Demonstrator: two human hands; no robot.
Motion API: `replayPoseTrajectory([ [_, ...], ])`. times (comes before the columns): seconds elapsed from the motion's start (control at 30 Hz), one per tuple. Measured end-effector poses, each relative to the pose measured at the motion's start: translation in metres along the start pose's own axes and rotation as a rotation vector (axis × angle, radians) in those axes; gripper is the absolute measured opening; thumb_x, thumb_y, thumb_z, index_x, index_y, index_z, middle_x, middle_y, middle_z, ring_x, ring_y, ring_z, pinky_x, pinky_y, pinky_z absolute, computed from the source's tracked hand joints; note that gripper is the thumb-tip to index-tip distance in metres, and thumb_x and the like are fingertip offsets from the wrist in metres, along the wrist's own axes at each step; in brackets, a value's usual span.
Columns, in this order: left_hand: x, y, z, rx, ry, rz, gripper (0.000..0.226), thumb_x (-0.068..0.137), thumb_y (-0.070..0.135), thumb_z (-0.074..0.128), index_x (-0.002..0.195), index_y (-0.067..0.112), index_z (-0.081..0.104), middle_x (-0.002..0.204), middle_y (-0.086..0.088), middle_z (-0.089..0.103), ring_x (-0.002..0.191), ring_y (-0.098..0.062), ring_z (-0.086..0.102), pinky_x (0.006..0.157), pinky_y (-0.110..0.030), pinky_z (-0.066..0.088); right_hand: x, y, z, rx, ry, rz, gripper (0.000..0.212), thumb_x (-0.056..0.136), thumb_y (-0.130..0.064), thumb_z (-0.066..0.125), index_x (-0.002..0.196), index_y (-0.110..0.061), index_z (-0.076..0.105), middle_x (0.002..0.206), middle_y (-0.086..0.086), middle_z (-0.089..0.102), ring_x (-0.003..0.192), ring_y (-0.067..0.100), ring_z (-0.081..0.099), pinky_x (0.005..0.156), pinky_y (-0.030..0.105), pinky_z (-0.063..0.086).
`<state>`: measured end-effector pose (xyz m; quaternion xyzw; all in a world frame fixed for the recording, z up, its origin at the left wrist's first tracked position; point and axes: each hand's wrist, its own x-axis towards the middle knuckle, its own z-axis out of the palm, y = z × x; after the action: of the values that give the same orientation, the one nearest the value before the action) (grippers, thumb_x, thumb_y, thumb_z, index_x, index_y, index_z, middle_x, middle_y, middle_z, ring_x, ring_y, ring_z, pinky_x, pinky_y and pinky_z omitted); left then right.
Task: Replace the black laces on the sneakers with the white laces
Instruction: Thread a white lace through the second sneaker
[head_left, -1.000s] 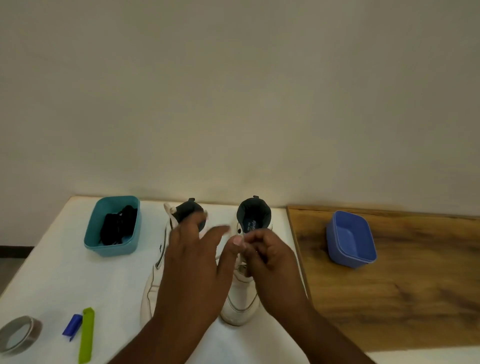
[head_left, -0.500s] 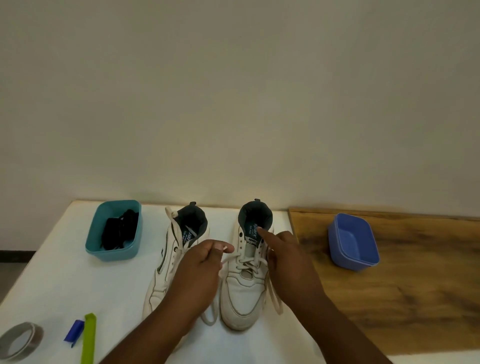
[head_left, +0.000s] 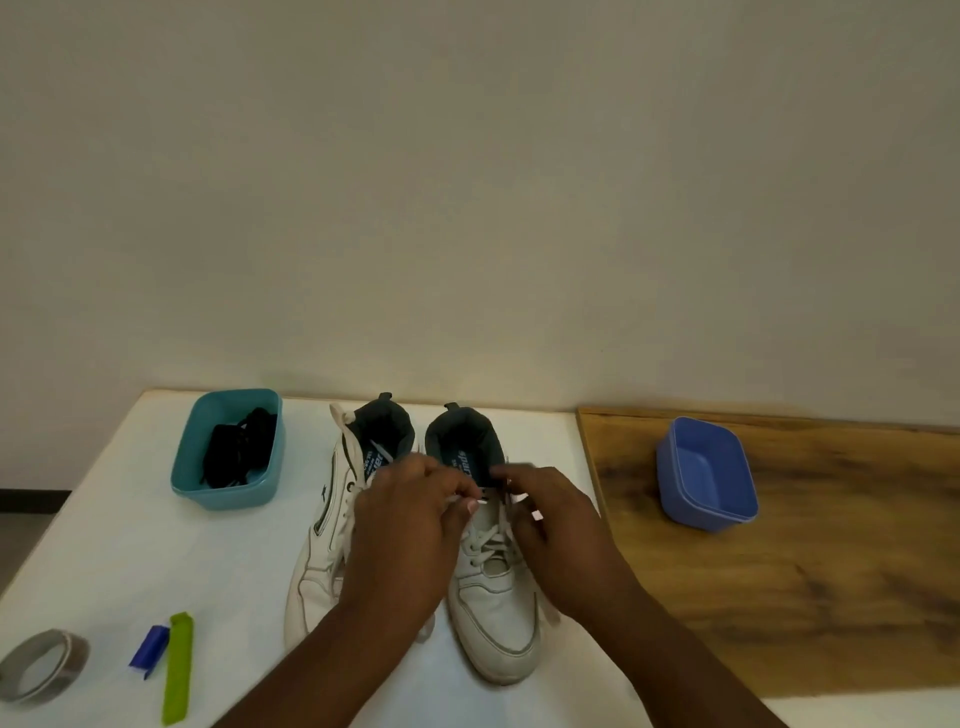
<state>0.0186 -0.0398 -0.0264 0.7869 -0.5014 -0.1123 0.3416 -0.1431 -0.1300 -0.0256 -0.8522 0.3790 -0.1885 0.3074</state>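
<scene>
Both hands over right sneaker (head_left: 493, 597) on table (head_left: 130, 545): left hand (head_left: 410, 530) and right hand (head_left: 556, 525) fingers pinch white lace (head_left: 488, 540) ends near its tongue. Black laces (head_left: 239, 454) in teal tub (head_left: 228, 493), left of sneaker.

Grey tape roll (head_left: 42, 666) at near-left table edge; blue clip (head_left: 149, 651) touching, maybe, a green clip (head_left: 177, 675). Empty-looking blue tub (head_left: 706, 475) on wooden board (head_left: 810, 582), right.

Both hands over right sneaker (head_left: 496, 597): left hand (head_left: 410, 540) and right hand (head_left: 558, 530) pinched white lace (head_left: 485, 540) ends between them.
</scene>
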Motion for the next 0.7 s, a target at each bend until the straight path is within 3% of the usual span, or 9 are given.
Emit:
replayPoseTrajectory([
  [0.07,0.001,0.003,0.005,0.087,0.048,0.0,0.006,0.087,0.04,0.071,0.093,0.04,0.073,0.118,0.013,0.056,0.114,-0.016,0.045,0.092,-0.04,0.045,-0.001,-0.004,-0.002,0.149,-0.002,0.14,0.034,0.102,-0.019,0.055,0.133,-0.034,0.051,0.101,-0.01,0.067,0.086,0.001,0.066,0.07,0.014,0.052],
  [0.17,0.002,0.008,0.013,0.176,0.047,0.024,0.006,0.086,0.04,0.072,0.091,0.041,0.074,0.135,0.009,0.052,0.13,-0.022,0.037,0.102,-0.043,0.036,0.001,-0.006,-0.001,0.127,0.022,0.205,0.024,0.099,-0.042,0.061,0.12,-0.033,0.054,0.084,-0.009,0.068,0.077,-0.002,0.066,0.063,0.014,0.051],
  [0.37,0.005,0.007,0.019,0.223,0.03,0.02,0.01,0.086,0.039,0.071,0.095,0.039,0.075,0.139,0.007,0.051,0.137,-0.024,0.033,0.108,-0.048,0.031,0.006,-0.01,0.004,0.02,0.134,0.262,0.03,0.092,-0.057,0.064,0.107,-0.031,0.06,0.072,-0.011,0.067,0.066,-0.003,0.063,0.056,0.009,0.043],
  [0.57,0.007,0.007,0.021,0.186,0.021,-0.022,0.008,0.084,0.036,0.076,0.091,0.039,0.076,0.141,0.006,0.051,0.14,-0.026,0.031,0.111,-0.049,0.029,0.009,-0.004,0.003,0.101,0.151,0.257,0.022,0.101,-0.033,0.056,0.085,-0.024,0.068,0.074,-0.008,0.066,0.076,0.0,0.061,0.059,0.011,0.04],
  [0.7,0.007,0.009,0.021,0.153,0.02,-0.016,0.006,0.083,0.036,0.076,0.089,0.039,0.076,0.14,0.008,0.051,0.141,-0.025,0.029,0.111,-0.048,0.024,0.006,0.01,0.001,0.222,0.084,0.294,0.023,0.097,-0.012,0.055,0.088,-0.024,0.073,0.085,-0.008,0.071,0.081,0.005,0.066,0.074,0.021,0.052],
])
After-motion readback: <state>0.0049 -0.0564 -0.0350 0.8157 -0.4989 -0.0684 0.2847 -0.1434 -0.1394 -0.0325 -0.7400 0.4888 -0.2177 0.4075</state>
